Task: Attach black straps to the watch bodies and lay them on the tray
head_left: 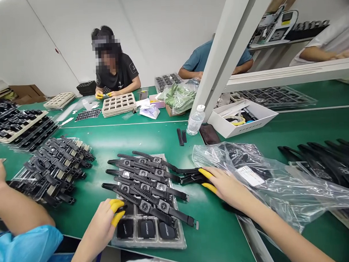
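Observation:
My left hand (101, 219), with yellow finger cots on thumb and forefinger, pinches a small dark piece at the left side of a clear plastic tray (149, 243). What the piece is, I cannot make out. Across the tray lie several black smartwatches (145, 205), backs up, with straps spread out. Square black watch cases (147, 228) sit in the tray's near compartments. To the right, my right hand (223, 186), also in yellow finger cots, has its fingers closed on black watch straps (190, 176) bunched beside the tray.
Watches fill another tray (54, 165) at left, near a person's arm (19, 205). Right of my right hand lie a clear plastic bag (273, 181) and more straps (321, 160). Behind are a bottle (196, 120), a white box (241, 119) and a post (218, 60). A co-worker (115, 72) sits opposite.

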Tool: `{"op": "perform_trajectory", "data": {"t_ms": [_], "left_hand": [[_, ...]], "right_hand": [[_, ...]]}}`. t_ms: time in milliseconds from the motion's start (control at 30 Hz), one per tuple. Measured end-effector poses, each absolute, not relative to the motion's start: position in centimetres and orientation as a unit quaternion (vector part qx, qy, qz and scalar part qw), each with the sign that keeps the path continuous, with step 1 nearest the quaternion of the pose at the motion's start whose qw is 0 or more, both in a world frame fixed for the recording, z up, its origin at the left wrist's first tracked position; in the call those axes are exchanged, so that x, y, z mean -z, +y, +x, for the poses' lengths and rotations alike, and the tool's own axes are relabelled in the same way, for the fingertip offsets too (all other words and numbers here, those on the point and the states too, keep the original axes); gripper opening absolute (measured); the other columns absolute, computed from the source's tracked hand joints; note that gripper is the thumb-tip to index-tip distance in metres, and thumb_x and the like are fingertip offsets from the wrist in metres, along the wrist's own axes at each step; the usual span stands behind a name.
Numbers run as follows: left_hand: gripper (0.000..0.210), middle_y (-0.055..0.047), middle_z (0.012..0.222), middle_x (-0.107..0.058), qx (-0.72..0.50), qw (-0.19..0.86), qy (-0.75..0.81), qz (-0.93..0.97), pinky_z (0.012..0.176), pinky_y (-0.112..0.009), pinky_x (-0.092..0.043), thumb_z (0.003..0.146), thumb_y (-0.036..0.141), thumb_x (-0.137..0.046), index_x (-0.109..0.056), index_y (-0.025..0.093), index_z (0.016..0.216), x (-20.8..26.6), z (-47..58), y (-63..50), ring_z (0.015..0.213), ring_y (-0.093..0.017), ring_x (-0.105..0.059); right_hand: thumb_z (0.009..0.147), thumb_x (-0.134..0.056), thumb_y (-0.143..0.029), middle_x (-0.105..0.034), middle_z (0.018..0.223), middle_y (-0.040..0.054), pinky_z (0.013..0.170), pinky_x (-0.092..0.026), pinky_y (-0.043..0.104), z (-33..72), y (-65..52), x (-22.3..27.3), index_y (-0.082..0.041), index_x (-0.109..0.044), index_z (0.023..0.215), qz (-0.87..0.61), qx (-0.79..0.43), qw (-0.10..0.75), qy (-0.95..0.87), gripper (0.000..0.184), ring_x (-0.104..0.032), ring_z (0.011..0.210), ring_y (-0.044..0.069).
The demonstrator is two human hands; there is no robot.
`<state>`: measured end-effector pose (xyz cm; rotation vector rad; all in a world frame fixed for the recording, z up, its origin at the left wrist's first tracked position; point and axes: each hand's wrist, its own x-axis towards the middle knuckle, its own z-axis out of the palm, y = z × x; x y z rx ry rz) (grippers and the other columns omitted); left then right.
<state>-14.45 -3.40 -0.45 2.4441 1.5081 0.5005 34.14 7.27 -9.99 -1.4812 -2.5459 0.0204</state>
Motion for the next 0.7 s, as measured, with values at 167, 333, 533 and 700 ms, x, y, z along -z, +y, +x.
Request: {"op": "perform_trajectory", "data": {"t_ms": [167, 333, 533, 700], "left_hand": [[0.023, -0.007, 0.109, -0.074, -0.220, 0.118, 0.499, 0.830, 0.085, -0.036, -0.060, 0.106, 0.026, -0.048, -0.065, 0.023, 0.122, -3.5, -10.5, -0.8, 0.098, -0.022, -0.071], [0.020, -0.008, 0.098, -0.075, -0.222, 0.176, 0.481, 0.829, 0.073, -0.032, -0.057, 0.103, 0.027, -0.049, -0.061, 0.020, 0.118, -6.8, -3.3, 3.8, 0.081, -0.021, -0.072], [0.015, -0.004, 0.084, -0.072, -0.219, 0.318, 0.506, 0.771, 0.064, -0.031, -0.051, 0.100, 0.032, -0.055, -0.057, 0.021, 0.110, -3.6, 1.2, 8.4, 0.067, -0.020, -0.067], [0.013, -0.007, 0.099, -0.073, -0.277, 0.425, 0.502, 0.700, 0.074, -0.031, -0.054, 0.100, 0.032, -0.055, -0.051, 0.022, 0.108, 0.7, 1.1, 9.2, 0.083, -0.020, -0.070]], "right_hand": [[0.100, -0.052, -0.031, -0.072, 0.108, 0.0194, 0.072, -0.058, 0.046, 36.4, 6.5, 10.4, -0.017, -0.068, 0.122, -0.612, -0.003, 0.029, -0.790, 0.031, -0.072, 0.094, 0.038], [0.102, -0.046, -0.038, -0.075, 0.112, 0.0178, 0.077, -0.059, 0.044, 35.5, 6.4, 9.5, -0.019, -0.066, 0.115, -0.643, -0.069, 0.099, -0.756, 0.031, -0.074, 0.099, 0.037], [0.100, -0.040, -0.031, -0.076, 0.111, 0.0152, 0.087, -0.058, 0.047, 34.1, 4.6, 9.1, -0.023, -0.065, 0.111, -0.644, -0.075, 0.193, -0.737, 0.029, -0.073, 0.102, 0.035], [0.099, -0.046, -0.043, -0.073, 0.109, 0.0169, 0.086, -0.056, 0.050, 33.1, 3.7, 6.1, -0.027, -0.061, 0.106, -0.688, -0.102, 0.313, -0.647, 0.023, -0.071, 0.100, 0.036]]}}
